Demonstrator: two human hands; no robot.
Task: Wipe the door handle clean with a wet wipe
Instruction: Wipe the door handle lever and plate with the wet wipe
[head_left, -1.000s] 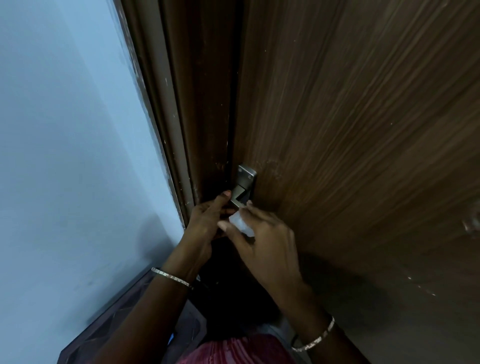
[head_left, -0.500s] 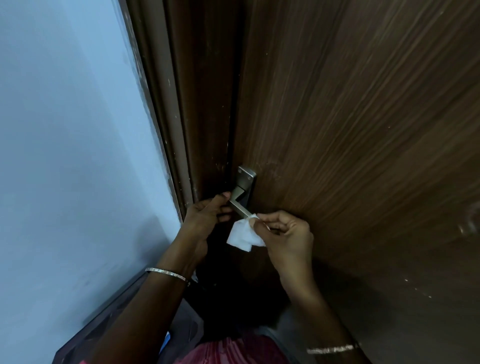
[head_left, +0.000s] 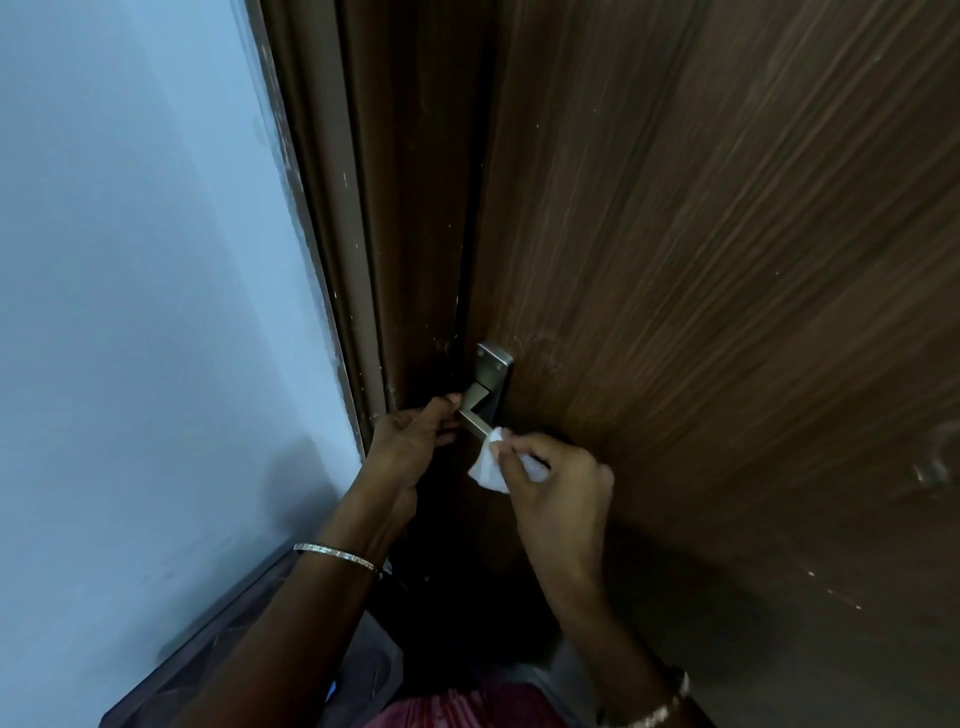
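A silver lever door handle (head_left: 475, 418) with a rectangular backplate (head_left: 493, 364) sits on the dark brown wooden door (head_left: 701, 260). My left hand (head_left: 410, 441) grips the near end of the lever from the left, thumb on top. My right hand (head_left: 556, 483) pinches a crumpled white wet wipe (head_left: 488, 465) between thumb and fingers, and the wipe's top edge touches the lever just right of my left hand. The far end of the lever is hidden behind the wipe and my fingers.
The brown door frame (head_left: 363, 260) runs down the middle, with a pale blue wall (head_left: 130, 312) to its left. A dark skirting or furniture edge (head_left: 208, 634) lies at lower left. Another metal fitting (head_left: 935, 467) shows faintly at the door's right edge.
My right hand first covered the lever with the wipe, then slid off to the right and down. It now holds the wipe against the lever. My left hand has kept its hold.
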